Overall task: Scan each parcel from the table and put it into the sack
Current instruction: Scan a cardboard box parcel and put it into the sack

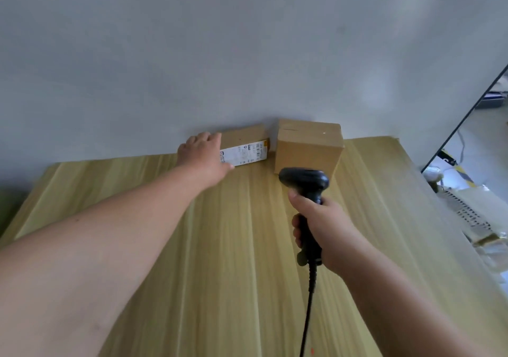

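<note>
My left hand is clasping the labelled carton, my right hand gripping the barcode scanner; that carton and the plain box are seemingly awaiting scanning.

On my feed, table reads pale yellow wood with long grain stripes. low parcel: plain tan cardboard; its label white, black print, yellow patch at one corner. cube parcel: same tan. scanner and cable: black. wall: flat grey-white.
</note>
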Demonstrator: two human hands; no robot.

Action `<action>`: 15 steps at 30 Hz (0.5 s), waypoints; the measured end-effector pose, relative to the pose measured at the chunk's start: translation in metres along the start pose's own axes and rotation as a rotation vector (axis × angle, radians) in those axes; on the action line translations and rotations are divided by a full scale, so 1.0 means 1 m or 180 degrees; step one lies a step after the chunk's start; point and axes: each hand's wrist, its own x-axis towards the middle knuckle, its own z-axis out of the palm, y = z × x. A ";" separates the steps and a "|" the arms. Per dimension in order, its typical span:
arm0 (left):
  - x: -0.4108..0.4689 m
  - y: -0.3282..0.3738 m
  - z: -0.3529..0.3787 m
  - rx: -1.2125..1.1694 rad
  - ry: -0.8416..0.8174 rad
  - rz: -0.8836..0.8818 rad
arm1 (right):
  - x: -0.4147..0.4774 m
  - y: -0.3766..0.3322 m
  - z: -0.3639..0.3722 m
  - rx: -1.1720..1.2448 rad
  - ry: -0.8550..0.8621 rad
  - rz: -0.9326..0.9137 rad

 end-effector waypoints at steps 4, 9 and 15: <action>0.038 0.002 0.021 0.0017 -0.0079 -0.0012 | 0.022 0.016 0.001 0.0136 -0.0076 0.0049; 0.076 -0.002 0.046 0.0004 -0.0250 -0.0094 | 0.045 0.032 -0.001 0.0138 -0.0103 0.0199; 0.079 -0.003 0.057 0.0196 -0.0245 -0.0248 | 0.052 0.039 0.000 0.0175 -0.0037 0.0291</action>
